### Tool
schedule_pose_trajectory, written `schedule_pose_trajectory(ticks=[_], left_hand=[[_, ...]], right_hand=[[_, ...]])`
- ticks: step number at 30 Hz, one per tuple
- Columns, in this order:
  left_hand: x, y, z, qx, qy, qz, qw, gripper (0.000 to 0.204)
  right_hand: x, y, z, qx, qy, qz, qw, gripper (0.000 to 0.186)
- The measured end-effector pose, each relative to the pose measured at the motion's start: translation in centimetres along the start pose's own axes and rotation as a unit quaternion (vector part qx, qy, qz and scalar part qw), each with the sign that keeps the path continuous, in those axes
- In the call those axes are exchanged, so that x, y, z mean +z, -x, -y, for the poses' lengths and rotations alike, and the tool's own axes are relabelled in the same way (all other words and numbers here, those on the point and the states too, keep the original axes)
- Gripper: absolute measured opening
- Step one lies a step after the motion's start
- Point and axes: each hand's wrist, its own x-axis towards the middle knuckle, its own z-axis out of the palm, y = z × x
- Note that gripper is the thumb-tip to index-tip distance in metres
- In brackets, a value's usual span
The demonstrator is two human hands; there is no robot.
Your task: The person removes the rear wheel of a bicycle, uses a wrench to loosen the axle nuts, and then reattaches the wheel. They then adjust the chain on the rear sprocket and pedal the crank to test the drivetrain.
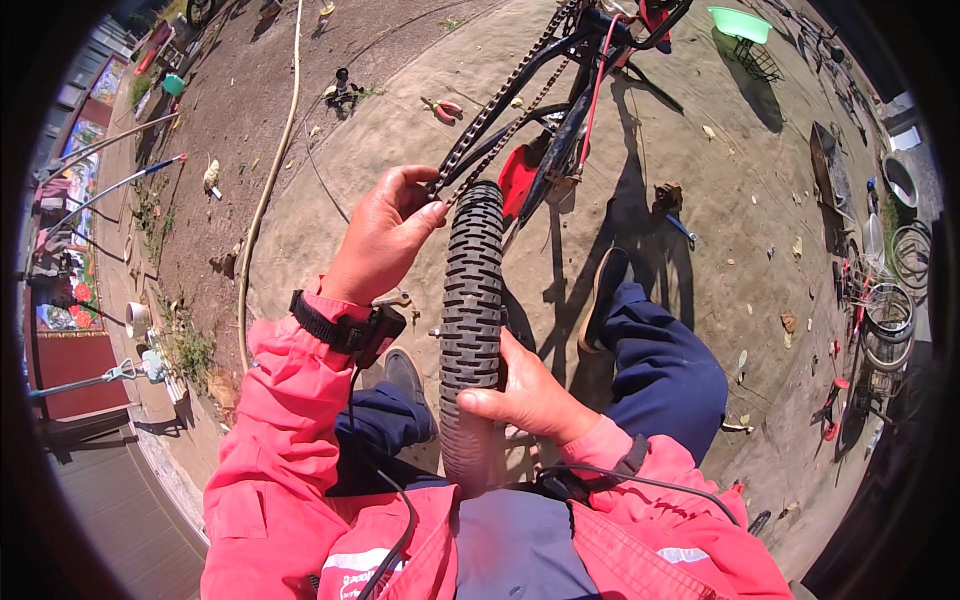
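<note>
A bicycle wheel with a knobbly black tyre (pixel 473 290) stands upright between my legs, beside the rear of a black bicycle frame (pixel 562 160). My left hand (pixel 385 235) is closed at the near end of the bicycle chain (pixel 462 155), thumb and forefinger pinching its links just left of the tyre. From there the chain runs up along the frame. My right hand (pixel 530 395) grips the tyre's right side, its thumb lying across the tread; its other fingers are partly hidden behind the wheel. A red part (pixel 516 182) shows beyond the tyre.
Red-handled pliers (pixel 443 109) lie on the ground left of the frame. A blue-handled tool (pixel 682 230) lies to the right. A green basin (pixel 740 24) rests on a black crate at the far right. Wheel rims (pixel 887 310) are piled along the right edge. A hose (pixel 270 180) crosses the left.
</note>
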Motion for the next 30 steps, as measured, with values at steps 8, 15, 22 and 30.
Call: schedule_pose_trajectory(ticks=[8, 15, 22, 30], left_hand=[[-1.3, -0.1, 1.1, -0.01, -0.017, -0.002, 1.0, 0.039], [-1.0, 0.2, 2.2, 0.0, 0.025, -0.043, 0.999, 0.035], [-1.4, 0.4, 2.9, 0.025, 0.042, -0.061, 0.997, 0.035], [-3.1, -0.1, 2.6, 0.026, 0.08, -0.038, 0.996, 0.034]], right_hand=[[0.0, -0.4, -0.1, 0.001, 0.022, -0.025, 0.999, 0.089], [0.9, -1.3, -0.4, -0.01, -0.002, -0.089, 0.996, 0.06], [2.1, -2.1, 0.2, -0.034, -0.009, -0.116, 0.993, 0.049], [3.7, -2.2, 1.6, -0.062, 0.01, -0.121, 0.991, 0.053]])
